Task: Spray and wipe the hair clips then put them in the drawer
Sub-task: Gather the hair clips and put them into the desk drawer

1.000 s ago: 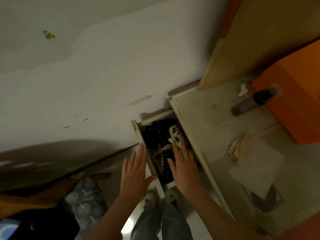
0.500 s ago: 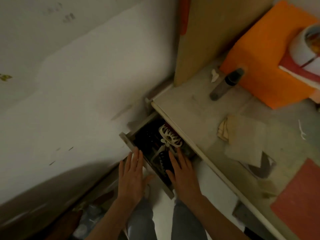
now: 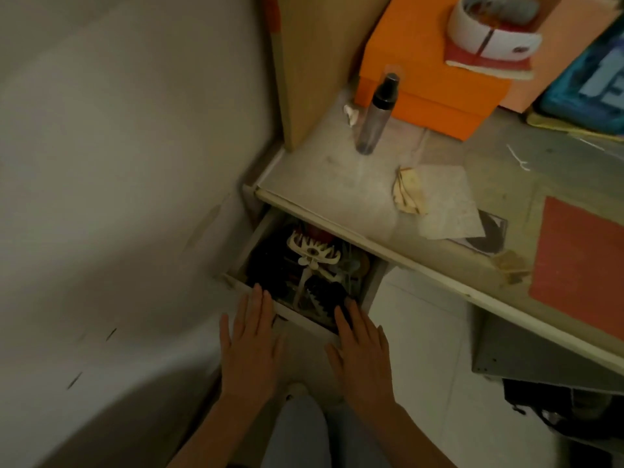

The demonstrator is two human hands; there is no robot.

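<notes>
The hair clips (image 3: 312, 255) are lying in the drawer (image 3: 297, 314), which is being pressed shut by both flat, empty hands (image 3: 251, 346).

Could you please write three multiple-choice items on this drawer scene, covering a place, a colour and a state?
1. Where does the spray bottle stand?
A. in the drawer
B. on the desk top
C. on the floor

2. What colour is the box behind the bottle?
A. orange
B. green
C. black

3. How is the drawer?
A. shut
B. removed
C. partly open

Answers: B, it stands upright on the desk top; A, the box is plainly orange; C, hair clips show inside, with the left hand and right hand flat at its front.
</notes>
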